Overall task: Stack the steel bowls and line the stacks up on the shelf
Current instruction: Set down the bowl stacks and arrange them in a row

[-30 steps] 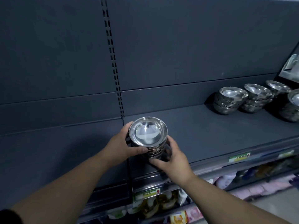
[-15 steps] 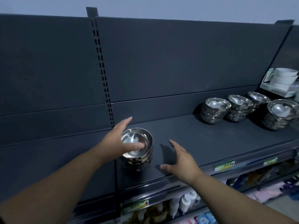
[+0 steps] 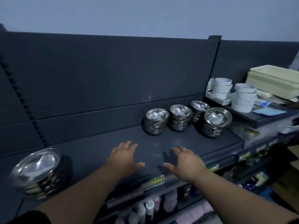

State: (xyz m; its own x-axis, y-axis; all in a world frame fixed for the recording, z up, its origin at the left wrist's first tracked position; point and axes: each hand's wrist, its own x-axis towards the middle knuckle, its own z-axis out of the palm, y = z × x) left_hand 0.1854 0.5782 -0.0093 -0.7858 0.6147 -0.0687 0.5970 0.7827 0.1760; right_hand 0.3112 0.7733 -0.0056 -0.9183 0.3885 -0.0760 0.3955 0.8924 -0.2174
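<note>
A stack of steel bowls (image 3: 39, 171) stands alone at the left end of the dark shelf (image 3: 97, 152). Several more stacks sit near the right end: one stack (image 3: 156, 121), a second stack (image 3: 180, 118), a third stack (image 3: 199, 109) at the back and a front stack (image 3: 216, 122). My left hand (image 3: 123, 156) and my right hand (image 3: 184, 160) hover over the bare middle of the shelf, fingers spread, holding nothing. Both are well apart from every stack.
A higher shelf at the right carries white bowls (image 3: 244, 97), a second white pile (image 3: 221, 88) and pale flat trays (image 3: 273, 81). Price labels (image 3: 157, 179) run along the shelf's front edge. Bottles and packets fill the shelves below.
Both hands let go of the left stack, which now stands on the shelf. The hands and the view have swung right, toward the other stacks.
</note>
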